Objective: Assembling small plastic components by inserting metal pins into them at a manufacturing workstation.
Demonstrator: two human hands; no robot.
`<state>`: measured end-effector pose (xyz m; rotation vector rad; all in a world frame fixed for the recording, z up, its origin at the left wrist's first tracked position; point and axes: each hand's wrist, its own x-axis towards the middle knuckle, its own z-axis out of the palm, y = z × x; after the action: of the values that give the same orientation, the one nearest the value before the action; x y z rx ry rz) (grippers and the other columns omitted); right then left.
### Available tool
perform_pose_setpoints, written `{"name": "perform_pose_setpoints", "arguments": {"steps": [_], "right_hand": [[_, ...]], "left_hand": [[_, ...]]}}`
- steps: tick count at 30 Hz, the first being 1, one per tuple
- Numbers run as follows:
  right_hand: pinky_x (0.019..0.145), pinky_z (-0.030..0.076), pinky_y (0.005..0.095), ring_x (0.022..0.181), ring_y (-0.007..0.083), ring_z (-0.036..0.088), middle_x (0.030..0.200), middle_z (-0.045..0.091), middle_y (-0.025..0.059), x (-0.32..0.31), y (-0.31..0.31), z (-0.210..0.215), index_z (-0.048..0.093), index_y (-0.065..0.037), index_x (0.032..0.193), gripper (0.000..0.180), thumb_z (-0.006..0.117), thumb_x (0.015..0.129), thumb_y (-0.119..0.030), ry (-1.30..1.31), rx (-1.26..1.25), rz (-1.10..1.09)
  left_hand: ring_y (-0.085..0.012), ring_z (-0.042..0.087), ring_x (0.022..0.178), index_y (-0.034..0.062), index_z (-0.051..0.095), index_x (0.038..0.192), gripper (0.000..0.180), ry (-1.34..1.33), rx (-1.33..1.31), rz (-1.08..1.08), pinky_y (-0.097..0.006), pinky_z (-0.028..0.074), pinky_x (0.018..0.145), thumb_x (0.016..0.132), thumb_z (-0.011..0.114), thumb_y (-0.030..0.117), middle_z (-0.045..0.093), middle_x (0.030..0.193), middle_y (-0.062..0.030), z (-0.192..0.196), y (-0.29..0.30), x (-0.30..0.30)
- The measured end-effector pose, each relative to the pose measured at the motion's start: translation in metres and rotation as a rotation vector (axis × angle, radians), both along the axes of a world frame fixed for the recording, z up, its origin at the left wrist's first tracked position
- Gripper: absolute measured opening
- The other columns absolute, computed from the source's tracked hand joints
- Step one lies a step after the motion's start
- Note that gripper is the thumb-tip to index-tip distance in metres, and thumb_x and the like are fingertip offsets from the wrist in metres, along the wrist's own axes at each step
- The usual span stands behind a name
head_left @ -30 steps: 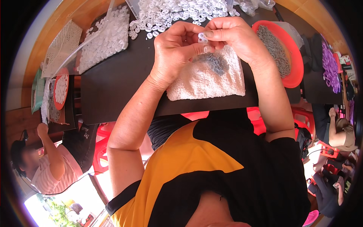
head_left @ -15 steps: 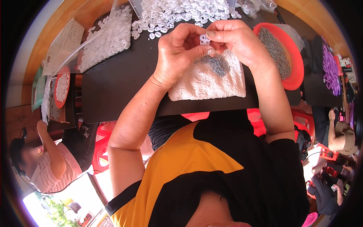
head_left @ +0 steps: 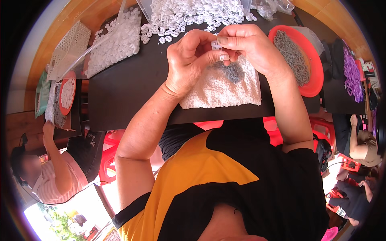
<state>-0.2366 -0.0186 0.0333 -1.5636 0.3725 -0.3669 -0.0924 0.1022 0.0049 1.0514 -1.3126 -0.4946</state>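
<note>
Between both sets of fingertips is a small white plastic piece with holes (head_left: 216, 45). My left hand (head_left: 189, 60) is closed, its thumb and fingers pinching the piece from the left and below. From the right, my right hand (head_left: 251, 46) pinches its upper edge, thumb on top and the other fingers curled behind. Both hands hover over a folded cream towel (head_left: 225, 94) at the table's near edge. A small heap of grey metal parts (head_left: 233, 74) lies on the towel, partly hidden by my hands.
White pieces (head_left: 197, 12) spill from a clear bin at the back; more fill a tray (head_left: 114, 44) at left. On the right, a red plate (head_left: 315, 76) holds grey metal parts. Purple pieces (head_left: 351, 76) lie farther right. Co-workers (head_left: 60, 172) sit at both sides.
My hands have dipped slightly, and the white piece between the fingertips has shifted and tilted a little. At the far right, a co-worker has changed posture.
</note>
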Motion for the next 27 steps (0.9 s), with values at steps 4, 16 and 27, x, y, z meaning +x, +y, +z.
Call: {"name": "perform_pose_setpoints", "arguments": {"steps": [4, 16, 27], "right_hand": [[0.057, 0.042, 0.0205, 0.06, 0.0092, 0.06, 0.069, 0.063, 0.0008, 0.0, 0.003, -0.001, 0.067, -0.002, 0.086, 0.021, 0.061, 0.09, -0.022, -0.018, 0.003, -0.009], [0.056, 0.04, 0.0201, 0.06, 0.0081, 0.058, 0.07, 0.061, 0.0004, -0.001, 0.01, 0.004, 0.066, -0.003, 0.086, 0.02, 0.062, 0.091, -0.022, -0.023, 0.016, -0.025], [0.055, 0.04, 0.0201, 0.058, 0.0084, 0.058, 0.069, 0.061, 0.0003, 0.0, 0.017, 0.005, 0.065, -0.002, 0.084, 0.019, 0.063, 0.091, -0.02, -0.025, 0.062, -0.03]], "left_hand": [[-0.0106, 0.067, 0.076, -0.0005, 0.059, 0.099, 0.029, -0.184, -0.028, 0.096, -0.024, 0.057, 0.067, 0.078, 0.078, 0.004, 0.066, 0.083, -0.0056, -0.003, 0.0, 0.003], [-0.0093, 0.064, 0.07, 0.0008, 0.059, 0.097, 0.03, -0.317, -0.09, 0.171, -0.022, 0.053, 0.061, 0.077, 0.08, 0.01, 0.064, 0.081, -0.0053, -0.002, -0.001, 0.005], [-0.0093, 0.063, 0.064, -0.0001, 0.059, 0.094, 0.028, -0.369, -0.147, 0.153, -0.022, 0.051, 0.056, 0.076, 0.079, 0.01, 0.063, 0.078, -0.0052, 0.003, 0.003, 0.006]]}}
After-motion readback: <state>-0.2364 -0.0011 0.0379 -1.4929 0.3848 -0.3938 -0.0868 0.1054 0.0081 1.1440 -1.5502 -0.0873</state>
